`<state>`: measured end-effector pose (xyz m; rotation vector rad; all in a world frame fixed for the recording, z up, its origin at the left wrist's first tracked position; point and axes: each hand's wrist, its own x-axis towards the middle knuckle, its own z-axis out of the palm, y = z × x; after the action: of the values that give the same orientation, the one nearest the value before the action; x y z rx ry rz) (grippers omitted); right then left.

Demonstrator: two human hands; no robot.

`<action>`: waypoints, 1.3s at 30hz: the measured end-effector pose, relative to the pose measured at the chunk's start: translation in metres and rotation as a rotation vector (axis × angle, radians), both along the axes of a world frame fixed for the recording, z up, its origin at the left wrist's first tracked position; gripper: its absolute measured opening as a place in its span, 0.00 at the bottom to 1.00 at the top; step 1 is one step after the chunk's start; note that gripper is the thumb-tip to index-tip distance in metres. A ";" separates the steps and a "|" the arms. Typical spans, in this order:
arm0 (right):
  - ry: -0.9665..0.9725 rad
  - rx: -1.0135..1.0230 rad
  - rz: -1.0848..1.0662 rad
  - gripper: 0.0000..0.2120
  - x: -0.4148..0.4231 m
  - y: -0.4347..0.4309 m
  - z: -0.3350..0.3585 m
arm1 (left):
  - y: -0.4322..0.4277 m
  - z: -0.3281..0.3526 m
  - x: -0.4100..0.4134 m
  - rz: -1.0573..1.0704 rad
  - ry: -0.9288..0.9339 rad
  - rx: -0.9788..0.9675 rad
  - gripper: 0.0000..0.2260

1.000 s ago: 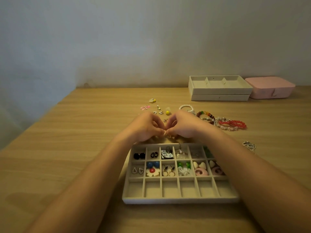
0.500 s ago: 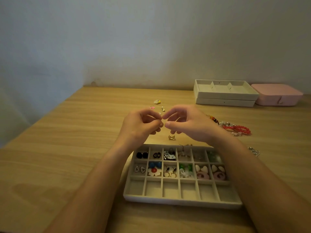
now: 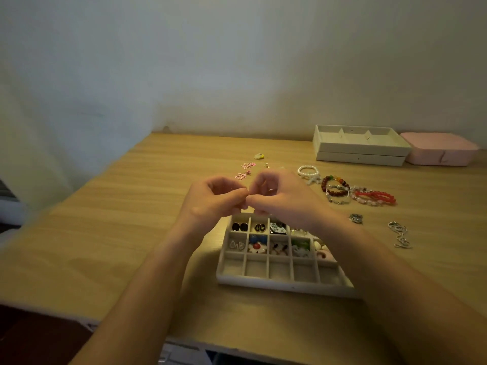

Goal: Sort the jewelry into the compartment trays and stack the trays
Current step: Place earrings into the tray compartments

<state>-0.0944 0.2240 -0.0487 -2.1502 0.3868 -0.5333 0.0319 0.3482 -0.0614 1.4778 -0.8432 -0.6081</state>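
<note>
Two hands showed, left hand [image 3: 210, 198] and right hand [image 3: 284, 198], three trays (one compartment tray [image 3: 263, 283], two stacked trays [image 3: 359, 148]), one pink box [image 3: 440, 151], two pink flower earrings [image 3: 241, 175], roughly four bracelets [image 3: 375, 197].

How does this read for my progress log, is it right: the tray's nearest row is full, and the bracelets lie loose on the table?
Not quite: the head view shows the nearest row of the tray empty; the bracelets do lie loose on the table.

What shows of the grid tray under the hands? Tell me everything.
The grid tray is off-white and matte, divided into small square compartments in three rows. It lies flat on the wooden table. The two far rows hold earrings; the near row looks empty. The right forearm hides its right side.
</note>
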 end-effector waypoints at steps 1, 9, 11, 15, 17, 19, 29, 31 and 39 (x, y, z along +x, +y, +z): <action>0.001 0.037 -0.003 0.02 -0.001 0.005 0.000 | 0.006 0.001 -0.002 -0.012 0.024 0.008 0.03; -0.014 0.026 -0.049 0.03 -0.011 0.032 0.006 | 0.035 0.011 -0.011 -0.007 0.136 0.032 0.04; -0.022 -0.108 -0.051 0.02 -0.012 0.034 0.007 | 0.038 0.013 -0.013 -0.003 0.151 0.031 0.05; -0.025 -0.253 -0.037 0.02 -0.014 0.038 0.011 | 0.045 0.015 -0.014 -0.010 0.180 0.021 0.08; -0.011 -0.309 -0.025 0.02 -0.015 0.040 0.014 | 0.046 0.015 -0.015 -0.006 0.198 0.014 0.08; 0.000 -0.376 -0.023 0.02 -0.016 0.042 0.017 | 0.047 0.015 -0.015 -0.001 0.222 0.015 0.08; 0.146 -0.469 -0.018 0.04 -0.013 0.047 0.026 | 0.051 0.011 -0.015 -0.019 0.385 0.023 0.05; 0.177 -0.412 -0.014 0.04 -0.011 0.047 0.026 | 0.052 0.008 -0.015 -0.012 0.348 0.058 0.08; 0.349 -0.280 0.008 0.02 -0.009 0.048 0.018 | 0.053 -0.010 -0.014 0.004 0.076 0.178 0.01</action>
<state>-0.1032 0.2717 -0.0303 -2.5226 0.5178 -0.2125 0.0179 0.4015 -0.0717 1.6061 -0.7422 -0.7475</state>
